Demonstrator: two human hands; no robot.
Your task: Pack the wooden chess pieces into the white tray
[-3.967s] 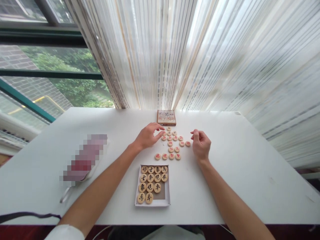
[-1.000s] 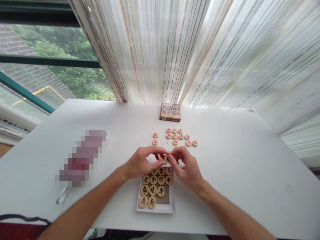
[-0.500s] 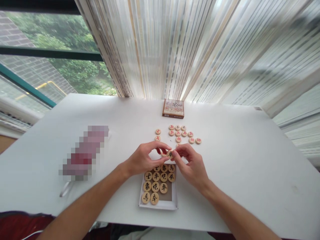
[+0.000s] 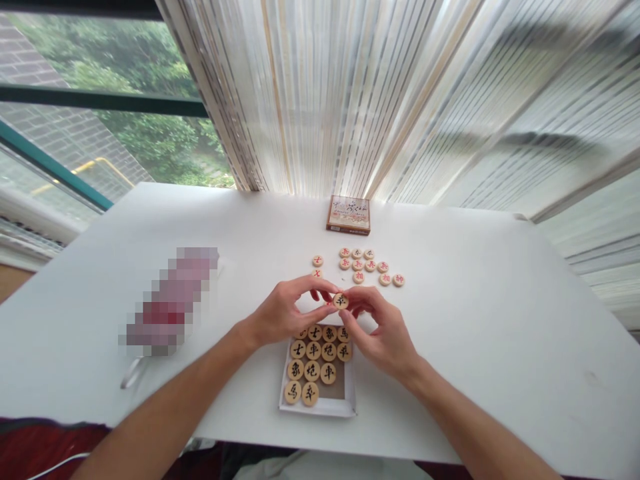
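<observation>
A round wooden Chinese chess piece with a black character is held up between my two hands, above the far edge of a shallow box tray. My left hand pinches it from the left with thumb and index finger. From the other side, my right hand grips it with its fingertips. Inside the tray lie several black-marked pieces in rows, with bare grey-brown bottom at the near right. Behind my hands, several red-marked pieces are spread on the white table; my fingers partly hide some.
A closed Chinese chess box lies at the table's far edge, before a striped curtain. Two black-marked pieces sit among the red ones. On the left is a blurred-out pinkish object with a pale strap.
The held piece has turned between my fingertips, so its face shows more fully and its character points another way. My right thumb has shifted lower on it. The view has moved slightly.
</observation>
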